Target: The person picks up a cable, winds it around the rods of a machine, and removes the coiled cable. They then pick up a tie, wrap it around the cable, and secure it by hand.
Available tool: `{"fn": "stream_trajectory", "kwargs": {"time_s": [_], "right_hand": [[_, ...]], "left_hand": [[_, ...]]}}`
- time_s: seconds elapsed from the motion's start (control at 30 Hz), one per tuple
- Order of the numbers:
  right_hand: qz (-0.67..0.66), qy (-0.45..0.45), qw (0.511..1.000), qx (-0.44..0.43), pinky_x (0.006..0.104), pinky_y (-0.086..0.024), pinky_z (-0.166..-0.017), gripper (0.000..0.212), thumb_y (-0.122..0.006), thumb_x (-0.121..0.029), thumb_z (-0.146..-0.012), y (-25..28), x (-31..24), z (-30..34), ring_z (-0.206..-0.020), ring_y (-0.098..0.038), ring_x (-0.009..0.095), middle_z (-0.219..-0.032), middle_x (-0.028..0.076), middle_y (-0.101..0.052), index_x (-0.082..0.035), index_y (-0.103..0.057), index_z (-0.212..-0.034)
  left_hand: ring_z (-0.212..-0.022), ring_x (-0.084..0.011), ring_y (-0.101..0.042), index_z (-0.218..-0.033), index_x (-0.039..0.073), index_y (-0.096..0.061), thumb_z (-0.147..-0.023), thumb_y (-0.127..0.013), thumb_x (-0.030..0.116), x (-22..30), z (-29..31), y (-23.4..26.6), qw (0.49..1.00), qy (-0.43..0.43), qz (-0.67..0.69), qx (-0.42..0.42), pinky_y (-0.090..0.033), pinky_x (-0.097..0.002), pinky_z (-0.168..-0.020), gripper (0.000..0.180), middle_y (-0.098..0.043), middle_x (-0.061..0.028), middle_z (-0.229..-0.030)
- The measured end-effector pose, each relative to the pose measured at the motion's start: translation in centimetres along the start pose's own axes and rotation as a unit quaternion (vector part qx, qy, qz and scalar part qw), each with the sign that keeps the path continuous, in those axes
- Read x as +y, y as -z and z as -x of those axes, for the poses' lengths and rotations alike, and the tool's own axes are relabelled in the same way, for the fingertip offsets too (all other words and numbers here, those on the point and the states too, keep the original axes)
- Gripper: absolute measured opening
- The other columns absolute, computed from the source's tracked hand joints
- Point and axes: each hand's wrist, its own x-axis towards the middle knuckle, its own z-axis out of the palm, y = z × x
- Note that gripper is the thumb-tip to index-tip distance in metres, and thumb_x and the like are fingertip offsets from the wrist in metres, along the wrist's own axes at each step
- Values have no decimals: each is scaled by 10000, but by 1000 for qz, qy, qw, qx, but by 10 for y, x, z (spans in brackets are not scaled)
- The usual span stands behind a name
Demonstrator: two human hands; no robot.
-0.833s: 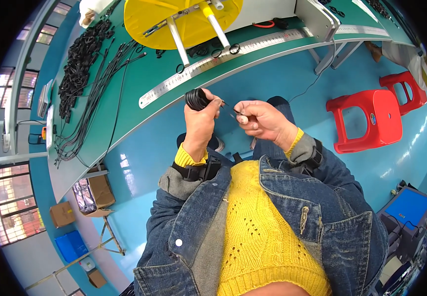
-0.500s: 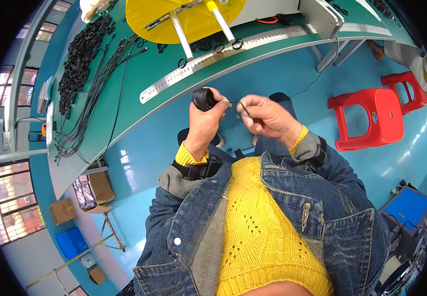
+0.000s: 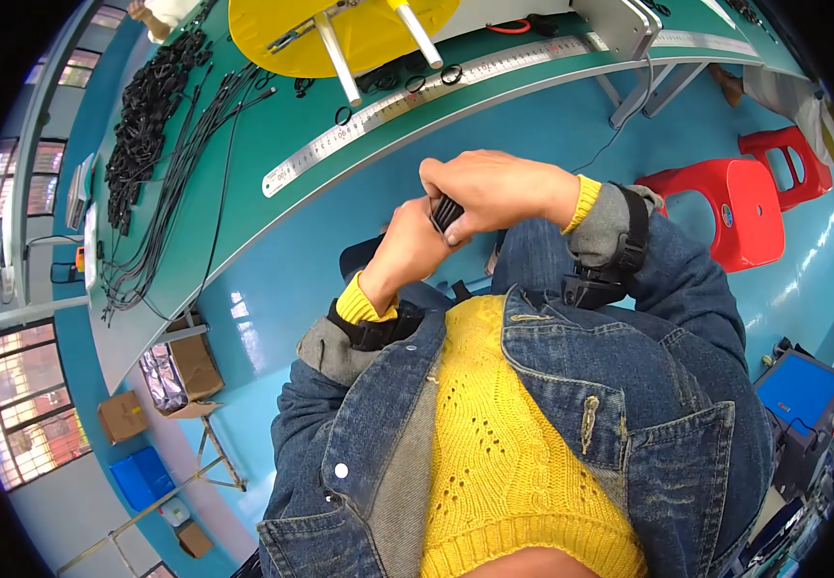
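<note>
In front of my body, off the near edge of the table, I hold a coil of black cable in both hands. My left hand is closed around its left side. My right hand lies over the coil, fingers bent round it and thumb pressed to its lower right side. Only a strip of dark parallel loops shows between the hands; the rest is hidden. Past my hands, a long steel ruler lies along the edge of the green table. A yellow round winding plate with metal rods stands above it.
Loose black cables and a pile of coiled cables cover the table's left part. Small black rings lie by the ruler. Two red stools stand at right, a cardboard box below left. Another person's hand is at the far left.
My right hand has moved left and over the coil, joining my left hand; before, it was apart, pinching a thin dark piece. The coil is now mostly covered. The view has shifted slightly.
</note>
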Motion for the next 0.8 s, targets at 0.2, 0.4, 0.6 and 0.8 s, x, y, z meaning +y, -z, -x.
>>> {"fn": "stream_trajectory", "kwargs": {"time_s": [0.2,0.4,0.6,0.8], "right_hand": [[-549,-188,798,165,248,-397,-480,257,-601,-183,-778,-46,-18,14,-672,-532,77,-719,21,-547,1,-501,-927],[-513,-204,813,184,245,-403,-514,197,-499,-195,-855,-24,6,11,-652,-532,86,-696,19,-546,-17,-541,-930],[-185,-16,972,141,351,-434,-555,368,-406,-337,-908,-16,18,-13,-613,-564,249,-676,125,-571,-9,-560,-846],[-85,-125,988,-27,430,-436,-587,501,-396,-443,-886,-8,-15,-24,-644,-559,376,-707,214,-574,29,-546,-808]], "left_hand": [[-565,-99,-466,-1050,16,-539,-689,-690,138,-3,8,12,954,60,293,29,-340,-208,-430,410,-538,-18,-716],[-569,-92,-366,-1150,27,-428,-728,-673,395,-15,10,27,715,70,661,-218,-296,-160,-421,611,-424,-51,-764],[-585,-106,-380,-1107,25,-432,-741,-602,559,-25,4,18,623,81,713,-312,-280,-143,-399,669,-430,-97,-839],[-565,-102,-408,-972,13,-501,-757,-654,378,-25,4,18,815,84,516,-249,-281,-182,-370,450,-478,-86,-771]]}}
